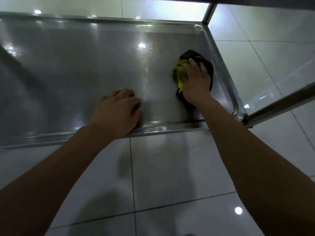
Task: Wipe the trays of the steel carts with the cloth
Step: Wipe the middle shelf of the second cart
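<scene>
Cloth (179, 72) under right-hand fingers (193, 63)

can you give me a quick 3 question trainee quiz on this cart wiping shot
1. True or false: the right hand presses the cloth on the tray.
2. Where is the cloth? A) near the tray's right edge B) on the floor C) at the tray's left end
3. Fill in: the left hand rests on the ____, holding nothing.

Key: 1 true; 2 A; 3 tray
</scene>
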Demonstrator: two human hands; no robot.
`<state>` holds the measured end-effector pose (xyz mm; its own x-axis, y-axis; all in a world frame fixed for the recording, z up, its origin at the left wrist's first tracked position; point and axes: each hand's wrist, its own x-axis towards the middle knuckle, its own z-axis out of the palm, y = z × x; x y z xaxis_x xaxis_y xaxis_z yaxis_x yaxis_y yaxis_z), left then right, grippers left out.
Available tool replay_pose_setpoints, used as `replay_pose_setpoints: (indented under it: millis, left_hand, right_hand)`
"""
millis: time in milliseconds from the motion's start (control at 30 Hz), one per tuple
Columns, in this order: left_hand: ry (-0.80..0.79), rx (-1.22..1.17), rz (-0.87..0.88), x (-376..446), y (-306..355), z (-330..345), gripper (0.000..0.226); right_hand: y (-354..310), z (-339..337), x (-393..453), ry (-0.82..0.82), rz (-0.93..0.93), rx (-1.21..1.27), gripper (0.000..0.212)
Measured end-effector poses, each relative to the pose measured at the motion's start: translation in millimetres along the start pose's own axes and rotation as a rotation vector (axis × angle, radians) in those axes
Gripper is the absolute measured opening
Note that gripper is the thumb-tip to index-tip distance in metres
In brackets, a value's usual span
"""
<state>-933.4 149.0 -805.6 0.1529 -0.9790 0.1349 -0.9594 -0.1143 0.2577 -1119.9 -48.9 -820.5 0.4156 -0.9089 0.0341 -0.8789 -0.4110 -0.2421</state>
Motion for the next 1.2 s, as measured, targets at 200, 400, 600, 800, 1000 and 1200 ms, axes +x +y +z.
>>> replay_pose_setpoints:
  millis: [200, 400, 600, 800, 1000, 1200]
  left_hand:
    - [0.072, 0.031, -0.153, -34.0, -54.2, -28.7, 0.027]
    - [0.009, 0.109, -0.259, -90.8, -110.1, -54.3, 0.029]
    - [0.011, 0.111, -0.264, -106.3, -117.1, -54.7, 0.034]
    - [-0.005, 0.169, -0.264, -101.9, -109.0, -55.9, 0.034]
    - [-0.013, 0.196, -0.314, -99.4, -100.4, -49.4, 0.034]
    - [-0.036, 0.204, -0.31, -101.5, -97.6, -48.8, 0.037]
  right_hand:
    - [-89.4, 25.1, 6.5, -0.056, -0.137, -0.006, 0.052]
    - [-204.2, 55.4, -4.6, -0.136, -0.353, 0.06, 0.05]
    - [-268.8, 65.5, -33.3, -0.19, -0.553, 0.08, 0.048]
    - [-215.5, 44.6, -49.5, -0.164, -0.497, 0.102, 0.048]
    - [-108.4, 8.4, -90.4, -0.05, -0.374, 0.124, 0.047]
    - [-10.5, -33.1, -127.7, 0.009, -0.068, 0.118, 0.052]
